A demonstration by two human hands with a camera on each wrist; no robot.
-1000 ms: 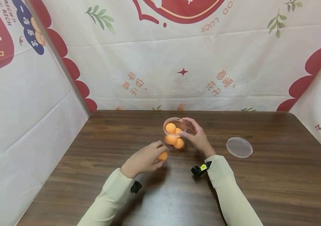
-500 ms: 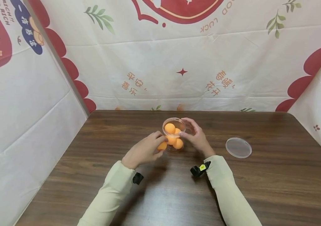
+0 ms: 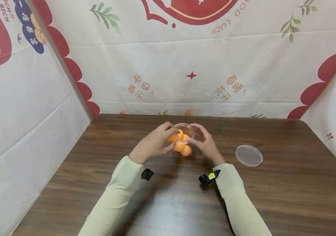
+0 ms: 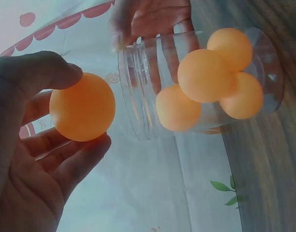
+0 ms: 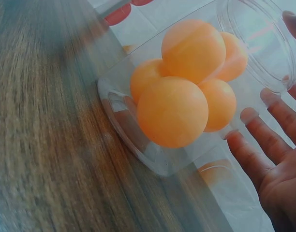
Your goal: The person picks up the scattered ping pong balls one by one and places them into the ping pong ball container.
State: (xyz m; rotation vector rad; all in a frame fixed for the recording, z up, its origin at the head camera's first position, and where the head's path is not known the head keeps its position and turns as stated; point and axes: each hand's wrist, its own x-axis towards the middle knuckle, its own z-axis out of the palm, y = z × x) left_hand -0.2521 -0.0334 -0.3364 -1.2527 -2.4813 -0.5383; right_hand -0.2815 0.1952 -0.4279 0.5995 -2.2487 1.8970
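Observation:
A clear plastic jar (image 3: 185, 127) stands upright on the table with several orange table tennis balls (image 5: 172, 111) inside. My left hand (image 3: 153, 144) pinches another orange ball (image 4: 82, 107) between thumb and fingers, beside the jar's open mouth. The left wrist view shows a gap between this ball and the rim (image 4: 131, 96). On the jar's right side my right hand (image 3: 206, 146) holds it near the top, thumb at the front and fingers behind. Those fingers (image 5: 264, 137) show beside the clear wall in the right wrist view.
A clear round lid (image 3: 249, 155) lies flat on the dark wooden table (image 3: 289, 183), right of the jar. A white printed cloth (image 3: 171, 59) hangs behind the table's far edge, and more cloth hangs at both sides.
My left hand has risen with the ball from beside the jar's lower part to its mouth. The right hand keeps its place on the jar, and the lid has not moved.

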